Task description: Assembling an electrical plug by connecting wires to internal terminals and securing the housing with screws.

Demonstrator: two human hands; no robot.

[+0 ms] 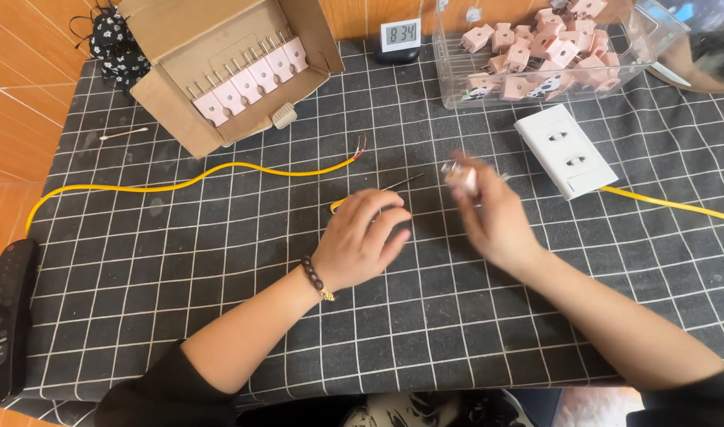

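Observation:
My left hand [362,236] lies palm down on the black grid-pattern cloth [219,261], covering the yellow handle of a screwdriver [401,183] whose thin dark shaft sticks out toward the upper right. Its fingers curl over the handle. My right hand [492,213] is blurred with motion and holds a small pink plug [462,175] at its fingertips, just right of the screwdriver tip. A yellow cable [219,170] with bared wire ends [360,147] runs across the cloth to the left of both hands.
A cardboard box [219,63] with a row of pink plugs stands at the back left. A clear tub [536,55] of pink plugs stands at the back right. A white wall socket [565,150] with a yellow lead, a small digital clock [400,35], a cotton swab [123,134] and a black remote [4,316] lie around.

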